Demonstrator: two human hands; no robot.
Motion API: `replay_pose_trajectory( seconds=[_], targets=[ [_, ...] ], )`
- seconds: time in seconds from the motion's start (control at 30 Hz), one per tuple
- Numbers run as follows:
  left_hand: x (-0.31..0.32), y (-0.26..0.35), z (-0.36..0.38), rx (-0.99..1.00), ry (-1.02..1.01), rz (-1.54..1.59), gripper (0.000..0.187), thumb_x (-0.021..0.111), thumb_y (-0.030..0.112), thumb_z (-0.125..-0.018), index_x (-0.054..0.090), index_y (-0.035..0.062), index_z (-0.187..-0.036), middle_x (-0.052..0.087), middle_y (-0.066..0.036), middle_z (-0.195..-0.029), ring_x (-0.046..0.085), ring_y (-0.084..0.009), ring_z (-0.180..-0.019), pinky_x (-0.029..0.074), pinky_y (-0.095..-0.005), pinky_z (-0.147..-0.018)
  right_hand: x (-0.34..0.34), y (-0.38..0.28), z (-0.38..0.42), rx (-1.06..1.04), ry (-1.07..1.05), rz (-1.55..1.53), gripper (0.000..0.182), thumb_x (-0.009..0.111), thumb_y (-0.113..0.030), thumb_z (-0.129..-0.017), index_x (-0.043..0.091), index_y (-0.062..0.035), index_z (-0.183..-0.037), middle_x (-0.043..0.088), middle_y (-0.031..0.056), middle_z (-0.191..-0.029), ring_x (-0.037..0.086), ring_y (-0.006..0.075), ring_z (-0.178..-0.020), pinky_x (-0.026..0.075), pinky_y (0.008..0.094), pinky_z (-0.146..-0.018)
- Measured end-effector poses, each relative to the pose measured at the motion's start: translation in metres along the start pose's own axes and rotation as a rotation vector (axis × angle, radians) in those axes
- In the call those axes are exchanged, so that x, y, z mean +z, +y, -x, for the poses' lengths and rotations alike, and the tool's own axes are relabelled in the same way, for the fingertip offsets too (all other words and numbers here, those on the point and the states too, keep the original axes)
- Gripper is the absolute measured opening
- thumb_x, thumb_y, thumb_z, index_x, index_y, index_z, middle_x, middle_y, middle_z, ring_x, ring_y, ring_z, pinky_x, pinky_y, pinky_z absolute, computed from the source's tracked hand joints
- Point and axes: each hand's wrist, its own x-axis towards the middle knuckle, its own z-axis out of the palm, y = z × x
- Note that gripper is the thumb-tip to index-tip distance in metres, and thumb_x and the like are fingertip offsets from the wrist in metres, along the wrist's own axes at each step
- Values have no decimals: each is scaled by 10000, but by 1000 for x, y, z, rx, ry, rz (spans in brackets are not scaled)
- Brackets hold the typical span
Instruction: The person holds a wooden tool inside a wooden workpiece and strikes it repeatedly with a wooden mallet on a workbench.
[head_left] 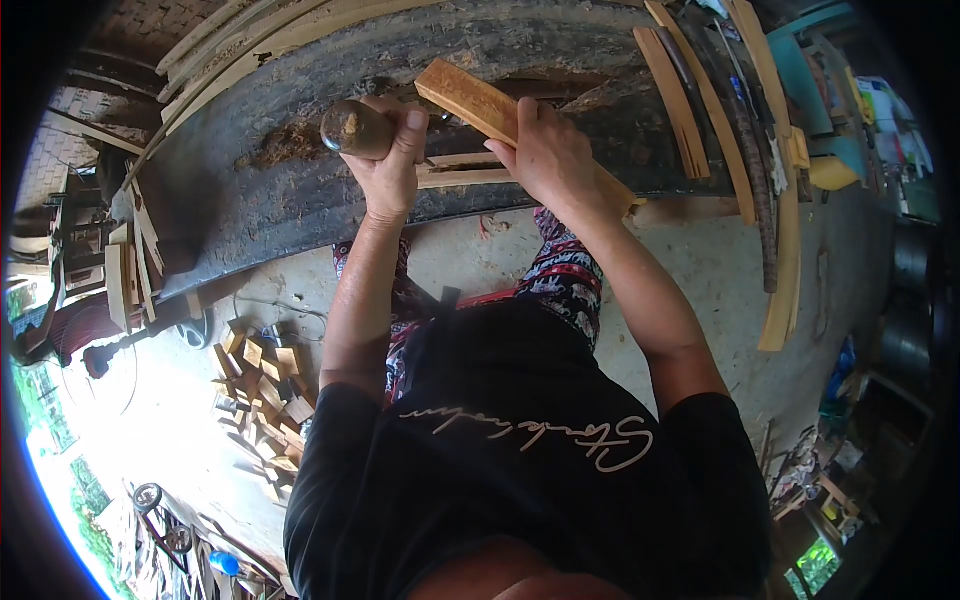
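Observation:
My left hand (388, 165) is wrapped round the thick wooden handle of a chisel (358, 132), its rounded butt end facing up toward me. Most of its blade is hidden below my fist. In my right hand (550, 160) is a squared wooden block (468, 98), held slantwise with its far end raised toward the upper left. Block and chisel handle are apart. Beneath both hands, a pale strip of wood (465, 178) with a long dark gap along it lies at the near edge of the dark workbench (290, 215).
Brown wood chips (290, 145) litter the bench left of my hands. Long wooden strips (675, 100) lie to the right, some jutting past the near edge. More curved boards (250, 40) line the far left. Cut wooden blocks (262, 390) are heaped on the floor at left.

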Motion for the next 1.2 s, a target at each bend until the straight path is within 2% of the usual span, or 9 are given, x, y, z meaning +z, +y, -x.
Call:
replay_pose_trajectory(
  seconds=[0.47,0.73,0.8,0.87,0.97,1.03,1.13,1.17,1.2],
  targets=[
    [1,-7,5,-64,17,-169,205,760,91,-844,560,60,-807,544,18,-724,497,-81,-657,427,-236,-591,-4,-1,0,24,-20,-1,553,739,-445,-814,514,2,-1047,633,142,-846,695,304,-748,577,410,-587],
    [-6,-9,6,-93,35,-222,222,762,84,-833,549,65,-774,537,26,-706,482,-78,-636,424,-256,-579,-33,15,-19,19,-377,-171,492,687,-404,-874,464,-17,-1082,657,204,-984,680,372,-905,554,460,-756],
    [-4,-7,4,-96,47,-240,225,765,81,-824,549,67,-761,534,27,-697,478,-78,-632,422,-255,-577,-55,10,-29,25,-346,-176,479,699,-402,-866,473,-39,-1082,658,192,-958,680,350,-881,547,438,-745],
    [2,-3,3,-105,72,-316,237,768,82,-808,545,73,-731,526,30,-683,472,-78,-622,420,-255,-572,-97,-5,-44,3,-302,-317,473,724,-371,-844,523,-26,-1097,682,132,-912,692,237,-728,590,391,-655],
    [6,0,1,-154,63,-279,203,767,80,-798,572,64,-743,578,10,-715,515,-81,-643,439,-252,-588,-149,-21,-57,-261,28,-326,491,739,-411,-828,546,-42,-1088,665,106,-878,657,195,-673,584,362,-618],
    [7,7,-4,-197,45,-262,143,760,80,-796,638,22,-844,655,-25,-816,592,-98,-734,486,-258,-666,-172,-32,-59,-641,389,-439,524,754,-443,-808,563,-51,-1098,665,98,-823,655,193,-643,583,360,-610],
    [23,17,-1,-34,164,-125,191,752,78,-803,661,-6,-949,678,-39,-895,624,-116,-806,506,-267,-738,-182,-37,-40,-463,-76,-242,518,763,-405,-795,571,-54,-1125,675,80,-773,688,211,-674,589,367,-654],
    [20,6,-3,56,161,-169,179,681,47,-833,600,23,-991,560,8,-713,509,-82,-564,395,-245,-482,-188,-35,-40,-389,-183,-261,506,762,-396,-799,572,-55,-1122,677,82,-787,690,215,-681,589,364,-666],
    [12,1,-2,-77,120,-201,144,677,50,-843,602,27,-964,563,3,-710,498,-76,-549,381,-235,-467,-197,-34,-43,-315,-288,-277,495,761,-387,-802,573,-57,-1119,679,84,-800,691,219,-688,590,360,-678]
  ],
)
